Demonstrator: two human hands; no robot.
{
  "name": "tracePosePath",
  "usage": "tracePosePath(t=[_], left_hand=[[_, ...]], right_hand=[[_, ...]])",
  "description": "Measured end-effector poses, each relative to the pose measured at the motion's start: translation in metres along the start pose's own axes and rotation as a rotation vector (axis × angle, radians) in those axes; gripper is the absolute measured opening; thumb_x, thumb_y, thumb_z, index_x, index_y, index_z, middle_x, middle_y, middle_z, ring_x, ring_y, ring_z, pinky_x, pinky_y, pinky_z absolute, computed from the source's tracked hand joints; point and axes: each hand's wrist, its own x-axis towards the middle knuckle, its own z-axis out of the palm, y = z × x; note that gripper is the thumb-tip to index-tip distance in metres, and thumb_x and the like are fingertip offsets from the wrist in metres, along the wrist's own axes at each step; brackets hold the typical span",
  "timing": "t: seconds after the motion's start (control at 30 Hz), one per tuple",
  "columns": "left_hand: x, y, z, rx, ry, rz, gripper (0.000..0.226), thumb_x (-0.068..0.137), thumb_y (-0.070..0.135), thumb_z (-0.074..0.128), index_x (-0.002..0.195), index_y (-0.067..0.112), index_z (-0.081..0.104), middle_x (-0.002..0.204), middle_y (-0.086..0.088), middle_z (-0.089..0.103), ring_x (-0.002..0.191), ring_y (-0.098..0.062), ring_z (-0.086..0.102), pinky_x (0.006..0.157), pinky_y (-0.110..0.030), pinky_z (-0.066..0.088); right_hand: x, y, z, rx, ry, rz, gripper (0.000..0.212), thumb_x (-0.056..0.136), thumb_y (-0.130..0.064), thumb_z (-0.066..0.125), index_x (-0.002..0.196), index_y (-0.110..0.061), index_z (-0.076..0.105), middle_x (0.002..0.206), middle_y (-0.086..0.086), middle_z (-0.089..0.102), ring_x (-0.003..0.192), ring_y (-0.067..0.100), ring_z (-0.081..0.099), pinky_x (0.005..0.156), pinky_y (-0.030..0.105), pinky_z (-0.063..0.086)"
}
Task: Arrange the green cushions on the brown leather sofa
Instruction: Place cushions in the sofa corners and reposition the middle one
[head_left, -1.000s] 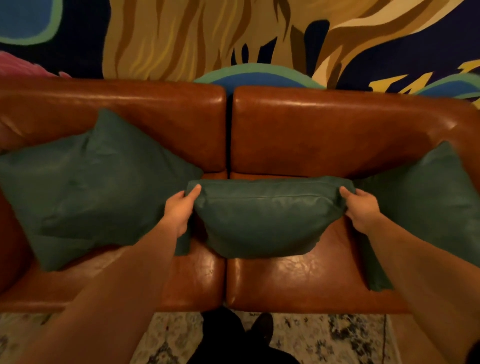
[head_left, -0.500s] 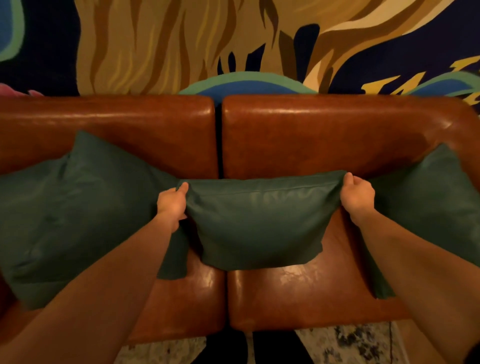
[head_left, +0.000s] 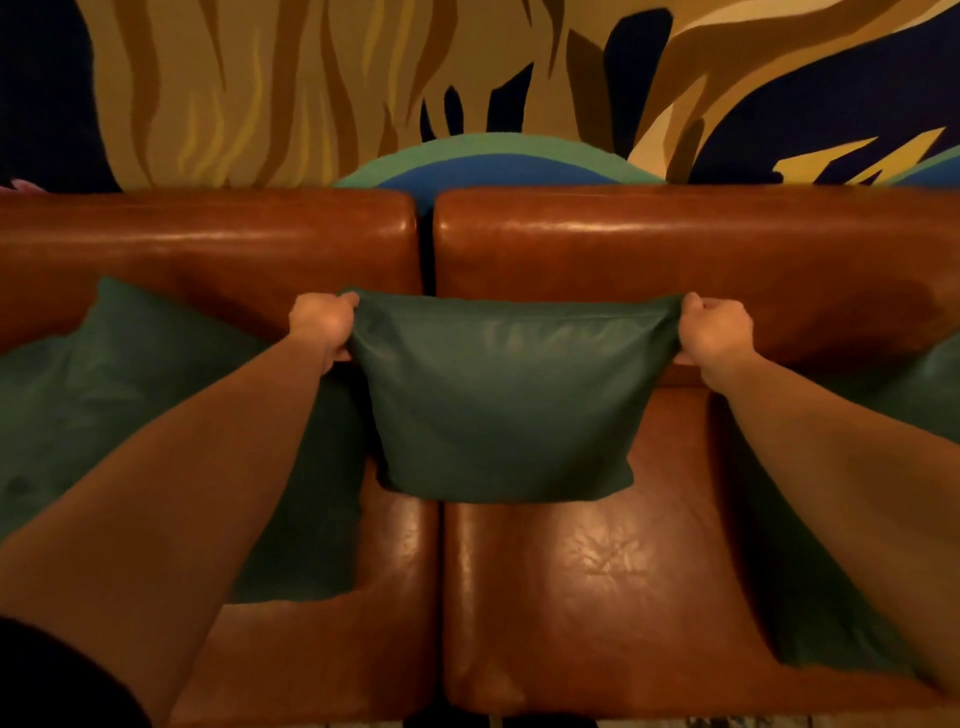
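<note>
A dark green cushion hangs upright in front of the gap between the two backrests of the brown leather sofa. My left hand grips its top left corner and my right hand grips its top right corner. Its lower edge sits at the seat, near the back. A larger green cushion leans in the sofa's left corner, partly hidden by my left forearm. Another green cushion lies at the right end, mostly hidden behind my right forearm.
A wall painted with tan, dark blue and green shapes rises right behind the backrests. The front of both seat pads is bare leather. A strip of patterned rug shows at the bottom edge.
Both hands have lifted the middle cushion up and back, from low over the seat to upright against the backrests. My view has moved closer to the sofa.
</note>
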Motion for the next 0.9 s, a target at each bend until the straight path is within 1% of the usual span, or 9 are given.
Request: tracePosePath(t=[0.2,0.27,0.37,0.47,0.5,0.6,0.7,0.8,0.9], left_hand=[[0.03,0.02,0.008,0.007,0.076,-0.004,0.036,0.094,0.029,0.068,0.124,0.009,0.063,0.118,-0.011,0.064,0.104,-0.027,0.062,0.074,-0.042,0.055],[0.029,0.017,0.009,-0.053,0.114,-0.002,0.034,0.092,0.03,0.07,0.118,0.009,0.065,0.119,-0.011,0.066,0.104,-0.028,0.064,0.073,-0.042,0.057],[0.011,0.003,0.007,-0.133,0.101,0.017,0.022,0.094,0.037,0.066,0.102,0.016,0.065,0.116,-0.007,0.067,0.11,-0.028,0.064,0.089,-0.047,0.057],[-0.021,-0.021,0.005,-0.238,-0.03,0.001,0.033,0.096,0.05,0.057,0.122,0.03,0.06,0.121,0.007,0.062,0.116,-0.018,0.057,0.096,-0.043,0.049],[-0.029,-0.031,0.005,-0.242,-0.088,-0.004,0.04,0.096,0.053,0.057,0.131,0.033,0.056,0.125,0.012,0.06,0.118,-0.015,0.054,0.099,-0.044,0.045],[-0.042,-0.061,0.008,-0.111,-0.231,-0.029,0.059,0.092,0.048,0.065,0.144,0.039,0.038,0.135,0.014,0.054,0.122,-0.015,0.05,0.102,-0.052,0.038],[-0.052,-0.078,0.016,-0.028,-0.316,-0.064,0.071,0.081,0.042,0.078,0.139,0.043,0.036,0.134,0.013,0.054,0.119,-0.019,0.054,0.098,-0.057,0.046],[-0.056,-0.081,0.02,-0.066,-0.305,-0.056,0.097,0.056,0.053,0.09,0.139,0.043,0.039,0.135,0.012,0.058,0.119,-0.021,0.059,0.092,-0.06,0.053],[-0.061,-0.078,0.024,-0.08,-0.271,-0.029,0.093,0.059,0.049,0.09,0.139,0.041,0.041,0.135,0.01,0.059,0.119,-0.023,0.06,0.089,-0.061,0.054]], right_hand=[[0.025,-0.022,0.002,0.061,-0.05,-0.002,0.042,0.108,-0.032,0.047,0.128,-0.002,0.068,0.126,0.019,0.066,0.103,0.038,0.071,0.084,0.052,0.062],[0.027,-0.019,0.001,0.053,-0.055,-0.053,0.042,0.108,-0.033,0.047,0.125,-0.002,0.069,0.118,0.016,0.067,0.097,0.034,0.07,0.083,0.052,0.062],[0.024,-0.001,0.0,0.104,-0.114,-0.119,0.038,0.107,-0.042,0.045,0.106,-0.017,0.073,0.113,0.01,0.071,0.099,0.027,0.07,0.091,0.05,0.059],[0.012,0.027,-0.005,0.224,-0.328,-0.133,0.022,0.105,-0.042,0.053,0.119,-0.028,0.062,0.124,-0.003,0.067,0.1,0.002,0.063,0.085,0.027,0.052],[0.01,0.038,-0.006,0.217,-0.398,-0.102,0.037,0.1,-0.041,0.061,0.132,-0.025,0.054,0.128,-0.006,0.062,0.102,0.0,0.06,0.082,0.021,0.048],[0.005,0.062,0.0,0.119,-0.522,-0.121,0.089,0.083,-0.03,0.082,0.155,-0.017,0.032,0.142,-0.005,0.052,0.127,0.009,0.052,0.1,0.025,0.044],[0.002,0.062,0.014,0.153,-0.565,-0.159,0.093,0.079,-0.013,0.087,0.154,-0.018,0.034,0.143,-0.003,0.055,0.123,0.008,0.057,0.098,0.023,0.048],[0.0,0.058,0.022,0.233,-0.537,-0.202,0.081,0.074,-0.006,0.09,0.141,-0.02,0.048,0.133,-0.001,0.065,0.098,-0.008,0.066,0.078,0.01,0.056],[-0.003,0.057,0.02,0.277,-0.545,-0.204,0.084,0.061,-0.02,0.096,0.134,-0.021,0.055,0.129,-0.001,0.069,0.095,-0.009,0.069,0.077,0.012,0.057]])
